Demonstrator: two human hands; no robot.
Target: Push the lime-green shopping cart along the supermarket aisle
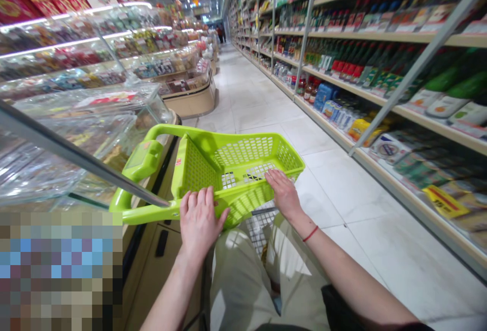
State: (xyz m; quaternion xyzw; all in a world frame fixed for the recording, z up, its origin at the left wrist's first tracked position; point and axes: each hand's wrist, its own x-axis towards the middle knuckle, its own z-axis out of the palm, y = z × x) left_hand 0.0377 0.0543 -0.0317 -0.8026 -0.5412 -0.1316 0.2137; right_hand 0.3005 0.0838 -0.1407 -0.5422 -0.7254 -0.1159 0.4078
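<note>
I've got a supermarket aisle on screen: tall shelves (pixel 399 113) of bottles and packets run down the right, glass display cases (pixel 76 138) of packaged food line the left, and a pale tiled floor (pixel 251 113) stretches between them. Far down the aisle, two people (pixel 220 32) are standing close together. Right in front of me, a lime-green plastic basket (pixel 243 161) sits just above the person's beige trousers (pixel 243 280), its long handle (pixel 125 201) reaching left toward the cases. Both hands are on the basket. The left hand (pixel 200 222) has its fingers curled over the near rim, gripping it, while the right hand (pixel 283 194) lies flatter on the right rim, fingers slightly spread, with no pinch that I can see. A thin red cord (pixel 310 233) circles the right wrist.
</note>
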